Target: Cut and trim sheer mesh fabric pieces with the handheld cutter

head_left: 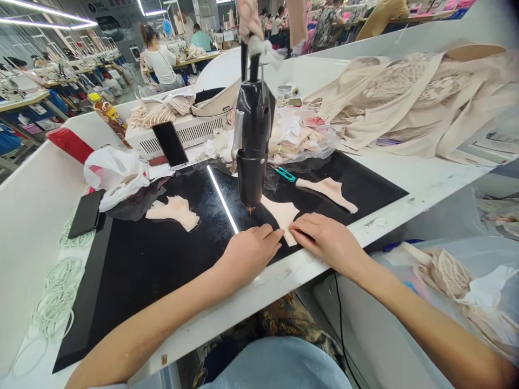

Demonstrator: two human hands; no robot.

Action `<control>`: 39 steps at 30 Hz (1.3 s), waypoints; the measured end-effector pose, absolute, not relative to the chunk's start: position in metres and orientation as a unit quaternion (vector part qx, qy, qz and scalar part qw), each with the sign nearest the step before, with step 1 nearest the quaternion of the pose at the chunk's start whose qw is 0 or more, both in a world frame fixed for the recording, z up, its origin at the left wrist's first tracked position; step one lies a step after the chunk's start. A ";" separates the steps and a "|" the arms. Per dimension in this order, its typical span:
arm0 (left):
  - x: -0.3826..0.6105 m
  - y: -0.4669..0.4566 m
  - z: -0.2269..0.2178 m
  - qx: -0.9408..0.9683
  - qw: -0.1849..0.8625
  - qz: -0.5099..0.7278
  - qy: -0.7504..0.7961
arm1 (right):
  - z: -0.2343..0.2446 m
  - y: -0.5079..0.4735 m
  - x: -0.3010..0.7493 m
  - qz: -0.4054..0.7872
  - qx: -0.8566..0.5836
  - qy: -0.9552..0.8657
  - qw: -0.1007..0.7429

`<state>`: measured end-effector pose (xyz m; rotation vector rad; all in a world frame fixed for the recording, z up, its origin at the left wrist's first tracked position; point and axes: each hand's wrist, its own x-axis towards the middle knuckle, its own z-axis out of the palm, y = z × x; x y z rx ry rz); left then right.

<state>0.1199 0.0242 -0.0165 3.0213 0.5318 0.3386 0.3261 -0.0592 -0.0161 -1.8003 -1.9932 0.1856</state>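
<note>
Both hands rest on a small beige fabric piece [282, 212] lying on the black work mat [154, 259], just below the tip of a hanging black tool [252, 146]. My left hand [248, 252] has its fingers curled and pressed together against the piece's lower left edge. My right hand [323, 237] lies on its lower right corner, fingers together and bent, pinching the edge. Two more beige cut pieces lie apart on the mat: one [174, 210] to the left, one [329, 190] to the right.
A white machine box [190, 132] with a phone [169, 143] leaning on it stands behind the mat. A white plastic bag [115, 173], a dark phone [85, 214], teal snips [285, 173], a heap of beige fabric [405, 102] and a bin of scraps [466, 286] surround the mat. Other people work at benches far behind.
</note>
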 end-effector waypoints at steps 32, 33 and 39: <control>0.122 0.024 -0.014 0.978 0.037 0.086 0.185 | 0.028 0.038 0.348 0.154 -0.525 -0.436 0.714; 0.122 0.024 -0.015 0.978 0.042 0.088 0.186 | 0.031 0.037 0.347 0.137 -0.503 -0.435 0.734; 0.120 0.028 -0.015 0.964 0.134 0.102 0.207 | 0.040 -0.002 0.327 0.175 -0.434 -0.449 0.761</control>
